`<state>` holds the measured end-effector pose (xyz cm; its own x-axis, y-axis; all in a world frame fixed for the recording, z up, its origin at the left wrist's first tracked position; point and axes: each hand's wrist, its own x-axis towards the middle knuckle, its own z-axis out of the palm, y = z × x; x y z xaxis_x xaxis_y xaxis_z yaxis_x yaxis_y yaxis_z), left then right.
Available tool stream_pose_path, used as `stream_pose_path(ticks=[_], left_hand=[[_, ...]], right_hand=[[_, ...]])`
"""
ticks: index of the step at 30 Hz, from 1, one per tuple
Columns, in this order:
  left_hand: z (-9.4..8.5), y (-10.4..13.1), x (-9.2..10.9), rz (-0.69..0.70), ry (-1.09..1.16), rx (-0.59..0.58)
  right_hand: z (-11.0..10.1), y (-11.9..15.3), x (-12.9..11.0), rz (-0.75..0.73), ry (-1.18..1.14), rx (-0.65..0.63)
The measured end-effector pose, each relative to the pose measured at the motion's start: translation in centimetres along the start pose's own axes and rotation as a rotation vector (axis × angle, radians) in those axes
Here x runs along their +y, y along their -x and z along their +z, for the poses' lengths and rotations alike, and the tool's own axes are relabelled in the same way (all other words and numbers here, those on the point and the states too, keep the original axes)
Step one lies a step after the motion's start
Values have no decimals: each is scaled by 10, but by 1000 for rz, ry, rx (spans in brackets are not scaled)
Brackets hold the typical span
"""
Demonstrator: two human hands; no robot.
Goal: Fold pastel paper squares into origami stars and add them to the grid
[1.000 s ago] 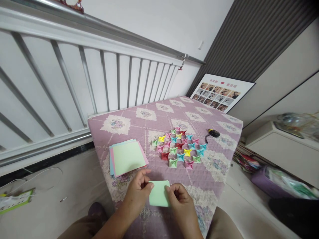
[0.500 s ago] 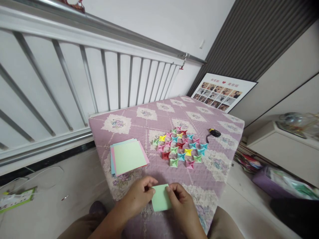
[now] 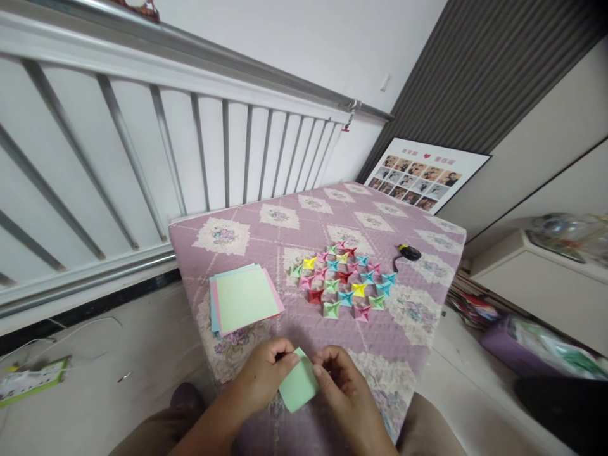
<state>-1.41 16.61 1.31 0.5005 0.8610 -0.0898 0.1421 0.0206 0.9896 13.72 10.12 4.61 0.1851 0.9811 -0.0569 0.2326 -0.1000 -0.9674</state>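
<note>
A small light green square of paper [image 3: 299,384] is held between my two hands above the near end of the table, tilted with one corner up. My left hand [image 3: 266,373] pinches its upper left edge between thumb and fingers. At its right corner, my right hand [image 3: 344,386] has thumb and fingers pressed together on the paper. Beyond them, several folded paper stars [image 3: 345,298] in green, red, pink, yellow and blue stand in rows. To the left lies a stack of square paper sheets [image 3: 247,297], pale green on top with pink and blue edges showing.
A purple flowered cloth covers the table [image 3: 294,253]. A black cable bundle [image 3: 409,253] lies near its right side. Along the left wall runs a white radiator [image 3: 213,152]. A photo board [image 3: 422,180] leans behind the table; a purple bin [image 3: 517,345] stands right.
The green paper has turned from nearly upright to a tilted, diamond-like angle and shifted slightly left. My right fingers have moved along to its right corner.
</note>
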Motion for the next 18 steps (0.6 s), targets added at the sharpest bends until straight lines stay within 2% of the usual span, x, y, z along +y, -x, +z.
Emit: stream_pose_path(ticks=[5,10,18], left_hand=[[-5,-1,4,21,-25,46],[-5,0,5,18,1,54],[-4,-1,3,51,-6,85]], right_hand=[[-7,3,-1,-63,143,-76],[-8,2,-2,-34,175,-29],[-12,0,-1,-124,273,-25]])
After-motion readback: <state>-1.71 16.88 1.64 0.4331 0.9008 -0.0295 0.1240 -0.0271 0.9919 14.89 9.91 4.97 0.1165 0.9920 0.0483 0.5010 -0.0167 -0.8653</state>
